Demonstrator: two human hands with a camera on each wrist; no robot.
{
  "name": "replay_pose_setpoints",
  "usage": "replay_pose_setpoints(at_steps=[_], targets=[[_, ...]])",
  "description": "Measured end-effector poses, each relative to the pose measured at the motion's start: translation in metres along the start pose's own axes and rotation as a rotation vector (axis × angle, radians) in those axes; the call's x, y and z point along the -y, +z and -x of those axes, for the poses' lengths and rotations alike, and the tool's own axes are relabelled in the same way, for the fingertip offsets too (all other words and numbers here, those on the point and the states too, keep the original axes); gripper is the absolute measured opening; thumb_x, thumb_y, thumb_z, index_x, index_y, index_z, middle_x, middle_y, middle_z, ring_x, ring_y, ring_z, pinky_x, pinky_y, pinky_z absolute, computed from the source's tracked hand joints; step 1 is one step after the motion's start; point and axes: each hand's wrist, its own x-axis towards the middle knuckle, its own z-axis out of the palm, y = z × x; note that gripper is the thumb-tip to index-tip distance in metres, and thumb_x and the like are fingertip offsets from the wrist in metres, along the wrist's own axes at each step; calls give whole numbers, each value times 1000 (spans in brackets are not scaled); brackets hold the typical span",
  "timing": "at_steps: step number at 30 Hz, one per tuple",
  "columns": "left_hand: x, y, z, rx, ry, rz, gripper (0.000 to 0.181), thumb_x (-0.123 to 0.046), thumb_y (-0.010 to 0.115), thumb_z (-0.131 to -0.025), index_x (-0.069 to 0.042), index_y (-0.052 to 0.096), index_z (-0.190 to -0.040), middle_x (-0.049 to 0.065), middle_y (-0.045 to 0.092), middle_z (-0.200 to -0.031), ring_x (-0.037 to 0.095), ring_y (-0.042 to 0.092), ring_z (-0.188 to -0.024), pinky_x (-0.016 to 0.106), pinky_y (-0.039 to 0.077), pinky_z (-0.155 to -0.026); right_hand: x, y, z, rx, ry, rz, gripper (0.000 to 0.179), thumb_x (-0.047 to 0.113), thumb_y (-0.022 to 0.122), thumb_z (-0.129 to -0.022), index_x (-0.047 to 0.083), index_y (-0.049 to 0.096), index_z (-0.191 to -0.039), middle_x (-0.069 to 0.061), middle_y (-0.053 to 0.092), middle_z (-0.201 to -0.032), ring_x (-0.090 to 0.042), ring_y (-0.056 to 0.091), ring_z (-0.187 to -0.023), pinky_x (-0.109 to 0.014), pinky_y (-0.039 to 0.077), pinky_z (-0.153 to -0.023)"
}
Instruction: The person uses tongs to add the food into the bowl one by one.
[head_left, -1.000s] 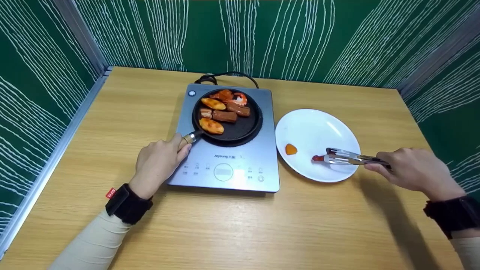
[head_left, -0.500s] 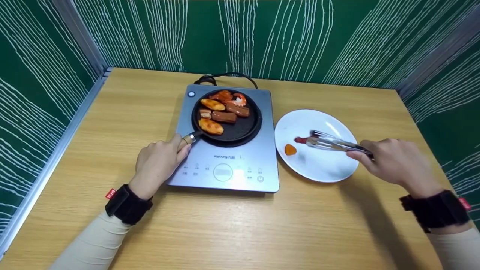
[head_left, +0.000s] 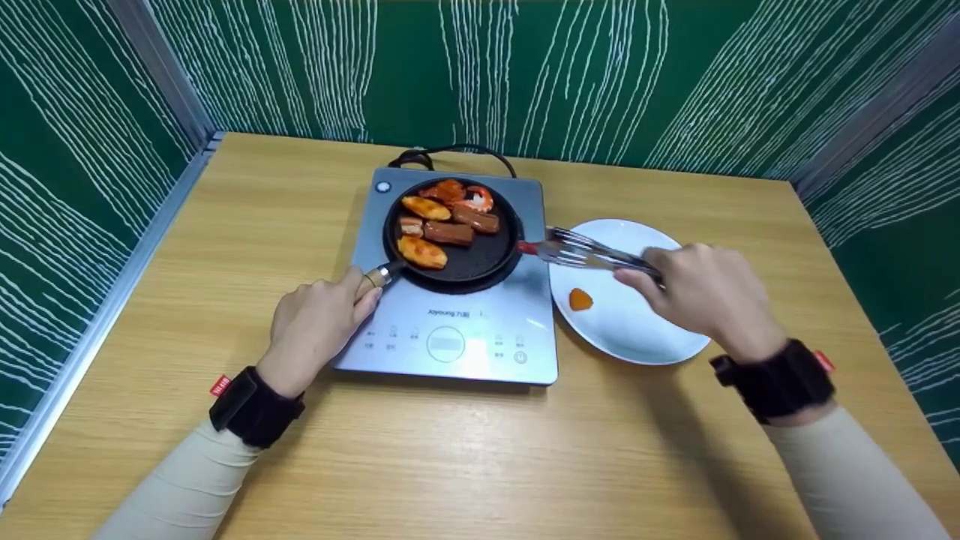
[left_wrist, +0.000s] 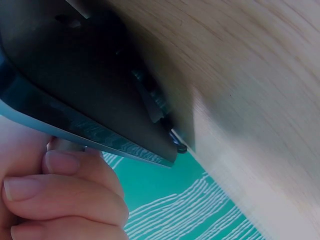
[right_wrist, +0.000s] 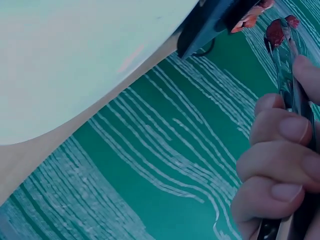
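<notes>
My left hand [head_left: 319, 322] grips the wooden handle [head_left: 369, 282] of a small black frying pan [head_left: 487, 259] on the induction cooker [head_left: 487, 322]. In the left wrist view its fingers [left_wrist: 70, 200] curl below the cooker's edge. My right hand [head_left: 697, 289] holds metal tongs [head_left: 592, 251] over the gap between plate and pan. The tongs pinch a dark red piece of food [right_wrist: 276, 34], whose tip overlaps the pan's right rim in the head view. Inside the pan lie brown sausage-like pieces [head_left: 448, 233], yellow-orange slices [head_left: 422, 253], a shrimp [head_left: 480, 199] and a reddish piece [head_left: 448, 190].
A white plate [head_left: 637, 337] stands right of the cooker with one orange wedge [head_left: 580, 299] on it. Behind the cooker a black cable [head_left: 480, 148] loops on the wooden table [head_left: 450, 465]. Green panels with white lines [head_left: 420, 67] enclose the table's back and sides.
My right hand has moved left and away from me, carrying the tongs and the red piece from the plate to the pan's right rim. The left hand and pan have stayed put.
</notes>
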Motion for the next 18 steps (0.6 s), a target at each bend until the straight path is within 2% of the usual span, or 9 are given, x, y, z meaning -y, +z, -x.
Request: replay_pose_setpoints(at_steps=[8,12,18], targets=[[1,1,0,-4,0,-7,38,-42,62,-108,-5,58,-99,4,41,-61,26,50,-51,37,33,-46,20,8,-42,47,-59,67,54,58,59,-104,11,63,-80,2,36,-56,-19,39,-46,-35,29,-43],[0,1,-1,6,-1,-2,38,-43,61,-108,-6,57,-98,2,40,-61,25,48,-51,36,31,-46,27,10,-56,60,-65,83,55,59,60,-104,10,66,-79,1,37,-55,-21,40,-46,-36,30,-43],[0,0,-1,16,-10,11,37,-43,62,-108,-6,58,-99,3,39,-61,26,49,-52,36,31,-47,34,15,-72,80,-100,106,54,60,62,-102,12,61,-77,2,36,-57,-20,39,-48,-34,29,-43]])
